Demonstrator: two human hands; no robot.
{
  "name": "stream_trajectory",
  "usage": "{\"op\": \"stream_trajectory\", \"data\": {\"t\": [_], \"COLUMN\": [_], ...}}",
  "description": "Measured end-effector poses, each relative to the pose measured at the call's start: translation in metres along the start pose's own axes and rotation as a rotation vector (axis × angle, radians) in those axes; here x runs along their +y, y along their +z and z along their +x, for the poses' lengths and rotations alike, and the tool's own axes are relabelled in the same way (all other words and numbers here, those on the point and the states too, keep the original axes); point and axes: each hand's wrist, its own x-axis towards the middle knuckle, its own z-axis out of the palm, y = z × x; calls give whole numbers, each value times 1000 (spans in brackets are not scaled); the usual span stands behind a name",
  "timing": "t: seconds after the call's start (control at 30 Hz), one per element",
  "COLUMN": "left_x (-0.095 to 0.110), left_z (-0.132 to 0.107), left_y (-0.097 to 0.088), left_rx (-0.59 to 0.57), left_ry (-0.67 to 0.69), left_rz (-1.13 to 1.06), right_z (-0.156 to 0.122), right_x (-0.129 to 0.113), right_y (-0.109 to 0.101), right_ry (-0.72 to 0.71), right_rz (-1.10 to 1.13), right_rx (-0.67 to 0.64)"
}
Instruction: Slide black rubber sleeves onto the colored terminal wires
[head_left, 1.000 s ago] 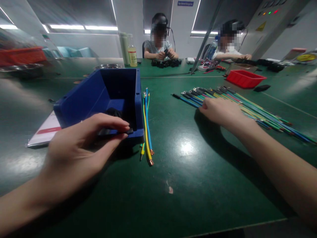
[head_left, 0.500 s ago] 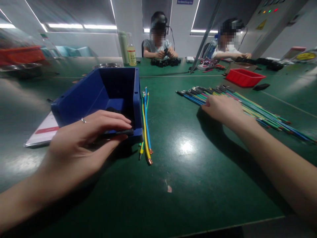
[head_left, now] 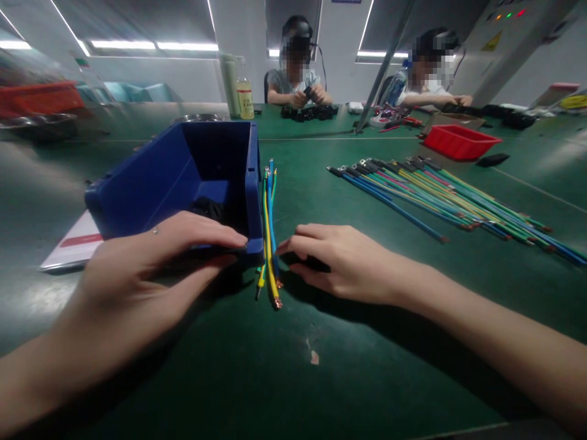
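Note:
My left hand (head_left: 151,275) is at the front lip of a blue plastic bin (head_left: 132,189), thumb and index finger closed on a short black tube that is mostly hidden. Black pieces (head_left: 207,209) lie inside the bin. Right of it, a few cables lie lengthwise, among them a yellow cable (head_left: 271,266) and a blue cable (head_left: 270,208) with bare copper ends toward me. My right hand (head_left: 339,263) is beside them, fingers bent and thumb apart, fingertips at the blue cable. Whether they touch it, I cannot tell.
A row of coloured cables (head_left: 431,195) with black sleeves and metal lugs lies at right. Behind it are a red tray (head_left: 461,142) and a black object (head_left: 493,160). A printed sheet (head_left: 73,241) lies left of the bin. Two people sit across the green table (head_left: 367,366).
My right hand has left the cable row and come left to the cables by the bin. A blue cable now lies apart at the row's near side. My left hand has barely moved.

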Motion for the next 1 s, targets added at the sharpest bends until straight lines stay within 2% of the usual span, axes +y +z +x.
{"op": "stream_trajectory", "data": {"t": [0.2,0.37,0.6,0.73,0.87,1.0], "left_x": [0,0,-4,-4,-4,-4], "left_z": [-5,-6,-8,-8,-7,-8], "left_y": [3,2,2,1,1,2], "left_rx": [10,3,20,18,14,21], "left_ry": [11,36,38,32,44,30], "left_rz": [24,39,67,71,57,66], "right_z": [-2,-2,0,0,1,4], "right_x": [2,-1,-5,-7,-11,-10], "right_y": [1,1,-2,-10,-15,-12], "right_ry": [-87,-172,-151,3,199,418], "right_rz": [-71,9,50,160,98,63], "right_rx": [-23,-3,-36,-99,-122,56]}}
